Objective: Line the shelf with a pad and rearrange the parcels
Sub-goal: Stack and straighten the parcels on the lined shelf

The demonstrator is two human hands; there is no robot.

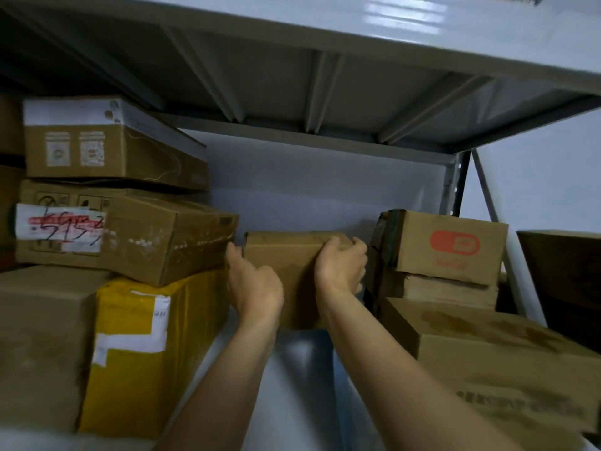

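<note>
Two hands, left [255, 289] and right [340, 266], clasp a small parcel [286, 271], hiding its sides.

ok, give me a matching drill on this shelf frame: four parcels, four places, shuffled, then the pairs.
Parcels:
1. yellow parcel
2. red-logo box
3. scribbled-label box
4. plain box

Places:
A. centre, held between left hand and right hand
B. top of the right stack
C. bottom of the left stack
D. left stack, directly under the white-topped box

Pairs: 1-C, 2-B, 3-D, 4-A
</note>
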